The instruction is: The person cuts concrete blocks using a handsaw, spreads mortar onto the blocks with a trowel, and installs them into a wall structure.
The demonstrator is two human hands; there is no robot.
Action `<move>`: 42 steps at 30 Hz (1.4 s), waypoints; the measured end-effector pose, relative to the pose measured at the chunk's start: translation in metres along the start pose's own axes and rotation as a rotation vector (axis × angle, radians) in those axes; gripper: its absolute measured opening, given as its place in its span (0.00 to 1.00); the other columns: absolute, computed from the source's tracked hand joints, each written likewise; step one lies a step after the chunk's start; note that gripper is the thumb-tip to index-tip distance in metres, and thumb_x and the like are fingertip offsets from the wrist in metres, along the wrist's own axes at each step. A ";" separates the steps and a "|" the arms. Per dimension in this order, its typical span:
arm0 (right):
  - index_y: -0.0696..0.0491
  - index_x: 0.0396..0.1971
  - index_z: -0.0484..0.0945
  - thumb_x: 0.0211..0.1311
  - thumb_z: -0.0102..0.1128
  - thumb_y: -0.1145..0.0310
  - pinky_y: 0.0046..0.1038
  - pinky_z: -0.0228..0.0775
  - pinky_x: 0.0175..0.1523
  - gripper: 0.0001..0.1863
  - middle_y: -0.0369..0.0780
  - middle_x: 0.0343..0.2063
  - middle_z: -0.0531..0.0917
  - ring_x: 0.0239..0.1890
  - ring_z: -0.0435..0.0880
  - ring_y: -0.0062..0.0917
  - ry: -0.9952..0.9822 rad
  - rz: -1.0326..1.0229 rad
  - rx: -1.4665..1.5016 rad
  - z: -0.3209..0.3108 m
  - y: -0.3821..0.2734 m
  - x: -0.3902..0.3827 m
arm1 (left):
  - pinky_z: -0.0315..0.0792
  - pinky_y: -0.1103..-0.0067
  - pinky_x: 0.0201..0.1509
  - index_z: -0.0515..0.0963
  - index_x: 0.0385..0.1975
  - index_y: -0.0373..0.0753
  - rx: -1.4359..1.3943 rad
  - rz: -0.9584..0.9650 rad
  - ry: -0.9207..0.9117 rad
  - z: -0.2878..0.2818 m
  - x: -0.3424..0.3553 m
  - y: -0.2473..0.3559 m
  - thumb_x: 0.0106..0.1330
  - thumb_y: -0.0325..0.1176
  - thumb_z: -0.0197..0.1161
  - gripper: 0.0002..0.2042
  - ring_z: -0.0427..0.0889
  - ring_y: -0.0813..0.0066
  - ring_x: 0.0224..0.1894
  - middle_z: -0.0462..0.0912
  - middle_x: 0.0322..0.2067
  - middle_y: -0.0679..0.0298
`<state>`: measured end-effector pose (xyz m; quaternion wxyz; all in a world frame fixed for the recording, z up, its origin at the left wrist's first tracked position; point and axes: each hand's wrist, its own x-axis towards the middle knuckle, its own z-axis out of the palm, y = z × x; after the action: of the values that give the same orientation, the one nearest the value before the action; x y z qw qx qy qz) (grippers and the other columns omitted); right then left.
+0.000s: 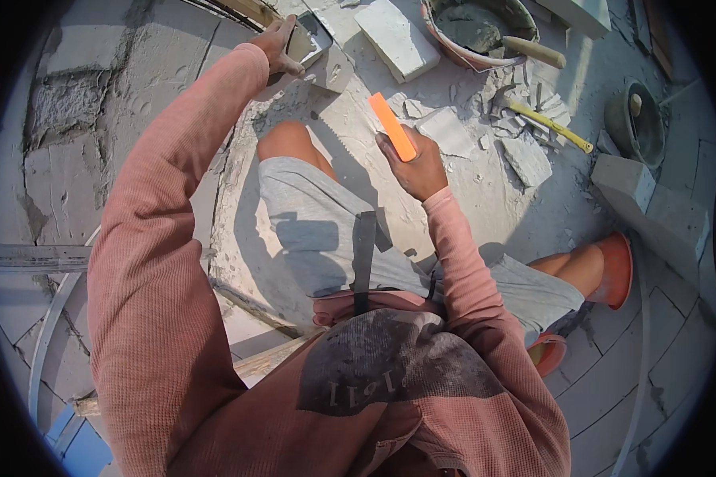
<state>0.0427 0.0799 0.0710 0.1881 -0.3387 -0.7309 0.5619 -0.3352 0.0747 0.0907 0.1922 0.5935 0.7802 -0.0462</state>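
Within right hand (422,165); orange handle (393,129)

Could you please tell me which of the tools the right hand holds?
The orange tool, gripped in the right hand; the yellow-handled tool lies on rubble, and the wooden-handled tool crosses the bucket rim.
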 end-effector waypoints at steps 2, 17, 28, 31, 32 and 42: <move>0.60 0.30 0.75 0.67 0.64 0.62 0.28 0.65 0.29 0.15 0.43 0.18 0.74 0.20 0.66 0.25 -0.029 -0.038 0.029 0.007 -0.001 -0.012 | 0.61 0.71 0.72 0.44 0.74 0.33 -0.038 0.007 -0.018 -0.003 -0.008 -0.008 0.40 0.42 0.82 0.63 0.64 0.47 0.68 0.62 0.66 0.44; 0.60 0.34 0.78 0.66 0.66 0.63 0.27 0.67 0.31 0.14 0.45 0.19 0.75 0.21 0.69 0.25 -0.017 -0.121 -0.015 0.005 0.002 0.013 | 0.62 0.70 0.72 0.45 0.74 0.34 -0.021 0.019 -0.028 0.005 0.004 -0.004 0.42 0.46 0.81 0.62 0.65 0.48 0.68 0.61 0.67 0.46; 0.59 0.35 0.79 0.66 0.65 0.65 0.30 0.69 0.32 0.12 0.45 0.20 0.78 0.21 0.75 0.29 -0.068 0.034 -0.023 -0.001 -0.001 -0.015 | 0.60 0.70 0.72 0.43 0.75 0.34 -0.011 -0.056 -0.021 -0.011 -0.002 0.007 0.42 0.45 0.82 0.63 0.65 0.48 0.68 0.63 0.66 0.45; 0.59 0.32 0.76 0.67 0.64 0.62 0.31 0.68 0.32 0.15 0.45 0.20 0.75 0.21 0.72 0.30 -0.022 -0.094 0.009 0.005 0.003 0.012 | 0.60 0.70 0.72 0.43 0.75 0.33 -0.050 0.007 -0.035 -0.007 -0.001 -0.005 0.42 0.45 0.82 0.64 0.64 0.48 0.69 0.63 0.66 0.44; 0.59 0.31 0.77 0.67 0.64 0.62 0.30 0.68 0.31 0.14 0.45 0.20 0.76 0.21 0.72 0.29 -0.068 -0.047 0.047 0.012 0.009 -0.009 | 0.60 0.70 0.72 0.42 0.75 0.33 -0.035 0.056 -0.035 -0.006 -0.010 -0.019 0.42 0.46 0.82 0.64 0.64 0.48 0.69 0.63 0.67 0.44; 0.59 0.36 0.80 0.65 0.65 0.64 0.33 0.72 0.34 0.12 0.46 0.23 0.82 0.22 0.79 0.37 -0.023 -0.009 -0.096 0.015 0.007 -0.007 | 0.62 0.69 0.71 0.44 0.75 0.34 0.018 -0.050 -0.019 -0.009 0.010 0.004 0.42 0.46 0.81 0.62 0.67 0.45 0.66 0.63 0.66 0.42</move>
<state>0.0402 0.0659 0.0603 0.1656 -0.3374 -0.7607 0.5292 -0.3357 0.0881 0.0961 0.1928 0.5752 0.7924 -0.0637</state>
